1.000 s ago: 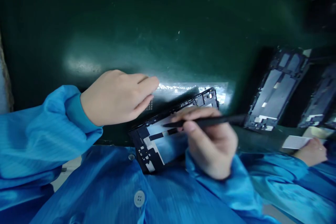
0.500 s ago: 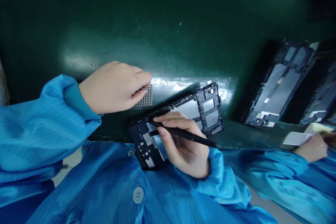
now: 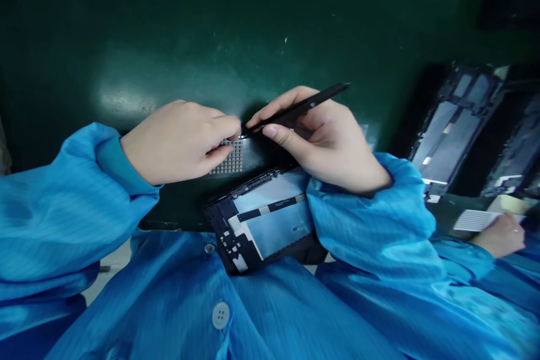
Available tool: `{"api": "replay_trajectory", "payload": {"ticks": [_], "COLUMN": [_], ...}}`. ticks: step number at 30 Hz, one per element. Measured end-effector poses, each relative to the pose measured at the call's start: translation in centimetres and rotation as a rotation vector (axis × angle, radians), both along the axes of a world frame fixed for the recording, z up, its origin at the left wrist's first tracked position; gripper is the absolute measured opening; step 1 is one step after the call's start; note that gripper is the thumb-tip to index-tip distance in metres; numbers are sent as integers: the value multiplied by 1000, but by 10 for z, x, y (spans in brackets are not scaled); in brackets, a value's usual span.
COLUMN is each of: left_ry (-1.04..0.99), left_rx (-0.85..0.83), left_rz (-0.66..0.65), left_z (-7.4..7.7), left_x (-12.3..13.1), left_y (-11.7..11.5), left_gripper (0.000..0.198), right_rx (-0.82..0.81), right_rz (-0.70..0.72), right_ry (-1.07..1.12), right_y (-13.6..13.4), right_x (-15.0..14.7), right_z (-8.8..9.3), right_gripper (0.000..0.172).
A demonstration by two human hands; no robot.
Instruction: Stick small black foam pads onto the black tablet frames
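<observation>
green, worn and shiny, the bench [image 3: 169, 39] fills the head view, the only one to go by. toward its near edge the right hand [image 3: 327, 140] pinches black tweezers [image 3: 304, 108] between thumb and fingers, the points aimed at the far right corner of a small grid sheet [image 3: 234, 162]. i can't tell whether the points have caught anything. the left hand [image 3: 181, 140] is curled, forefinger and thumb close together over the sheet; whether they pinch its edge or merely press on it, i can't make out.

with everything this close, a slip of the tweezers could jab the left forefinger, or drag the sheet askew if the left hand bears too lightly. the device frame [image 3: 274, 236] seems to jut past the bench's near edge toward the coat [image 3: 177, 292], so a careless sweep of the right sleeve [image 3: 371, 225] might knock it down.

that frame lies slanted, black-rimmed, with bluish-grey panels, a dark strip between them and pale patches crowding its left end; hand and sleeve hide the right end. the sheet is all tiny greyish squares. toward the bench's right end lie similar frames [image 3: 439, 132], and a co-worker's hand [image 3: 502, 236] touches a striped white card [image 3: 473, 220].
</observation>
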State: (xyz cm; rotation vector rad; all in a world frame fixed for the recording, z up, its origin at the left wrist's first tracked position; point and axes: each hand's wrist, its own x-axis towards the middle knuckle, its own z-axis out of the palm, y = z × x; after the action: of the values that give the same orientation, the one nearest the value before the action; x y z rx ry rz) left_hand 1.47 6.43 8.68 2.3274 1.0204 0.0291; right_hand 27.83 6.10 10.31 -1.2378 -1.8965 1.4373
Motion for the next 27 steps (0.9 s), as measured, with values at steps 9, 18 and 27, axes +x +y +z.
{"api": "replay_trajectory", "payload": {"ticks": [9,18,27], "left_ry": [62,101,59], "left_rx": [42,26,44], "left_rz": [-26,-19,-1], "left_z": [6,7,5], "left_x": [3,5,2], "left_y": [1,1,1], "left_gripper": [27,30,24], "right_rx": [86,359,365], "right_rz": [-54,-528,-367], "right_ry": [60,266,17], "right_y": [-12,-137,-131], "right_x": [1,-32,-26], "right_z": [1,-24,-1], "right_gripper": [18,21,30]}}
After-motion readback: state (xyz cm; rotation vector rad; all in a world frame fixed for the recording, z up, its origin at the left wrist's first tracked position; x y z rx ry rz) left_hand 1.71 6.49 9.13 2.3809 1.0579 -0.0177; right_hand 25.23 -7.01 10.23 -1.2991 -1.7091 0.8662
